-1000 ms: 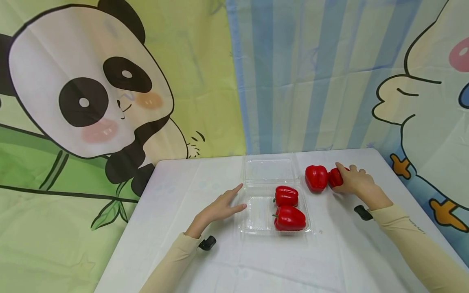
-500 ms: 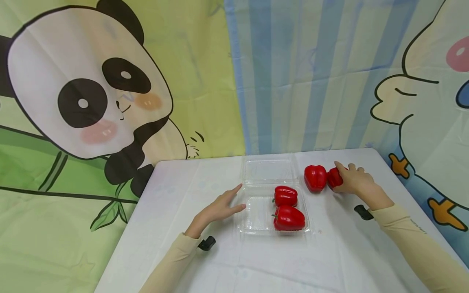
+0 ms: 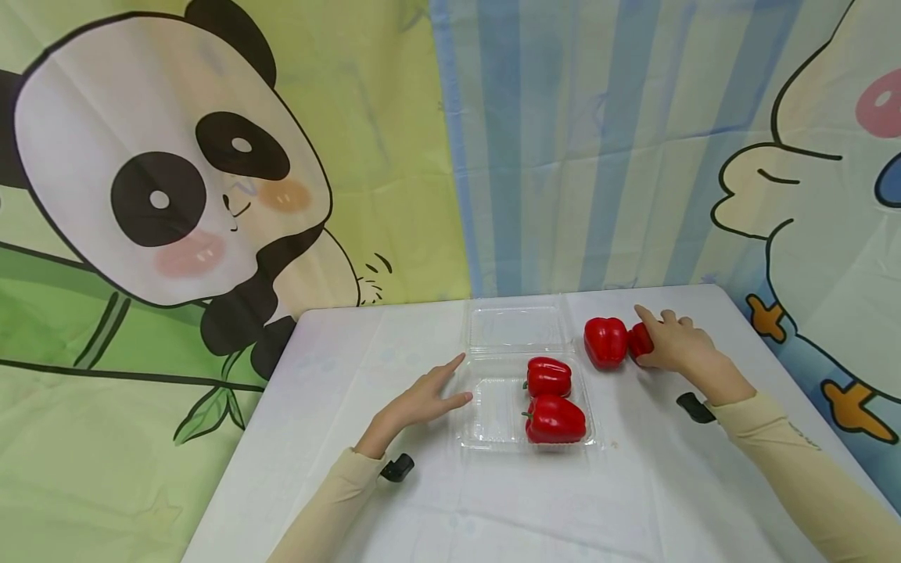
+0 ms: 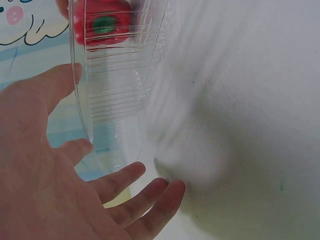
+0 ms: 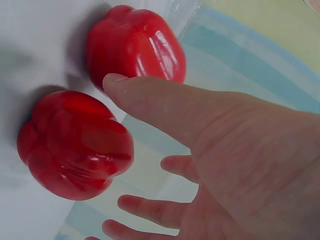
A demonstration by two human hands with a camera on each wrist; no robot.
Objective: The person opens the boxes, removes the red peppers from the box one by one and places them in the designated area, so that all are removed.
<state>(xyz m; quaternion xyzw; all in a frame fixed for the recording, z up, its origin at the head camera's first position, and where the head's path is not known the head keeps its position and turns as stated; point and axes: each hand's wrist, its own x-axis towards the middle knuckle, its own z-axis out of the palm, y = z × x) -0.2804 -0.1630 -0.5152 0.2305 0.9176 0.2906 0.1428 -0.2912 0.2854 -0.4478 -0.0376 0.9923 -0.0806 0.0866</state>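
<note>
Two red bell peppers, a smaller one (image 3: 549, 377) and a larger one (image 3: 556, 420), lie in the right half of a clear plastic clamshell box (image 3: 493, 414), its lid folded back. At the box's left edge my left hand (image 3: 421, 400) is spread, thumb and a fingertip right at the rim in the left wrist view. To the right of the box a third pepper (image 3: 606, 342) stands beside another bell pepper (image 5: 75, 145). My right hand (image 3: 677, 344) reaches over that outer one, partly hiding it; its fingers are spread around it, with a visible gap in the right wrist view.
The box's open lid (image 3: 519, 324) lies flat toward the back of the white-covered table (image 3: 394, 344). Behind stands a cloth backdrop (image 3: 394, 156) with cartoon animals. Both wrists carry small black cameras (image 3: 397, 467).
My right hand has shifted slightly left over the outer pepper, covering more of it. The left hand and the peppers in the box stay put.
</note>
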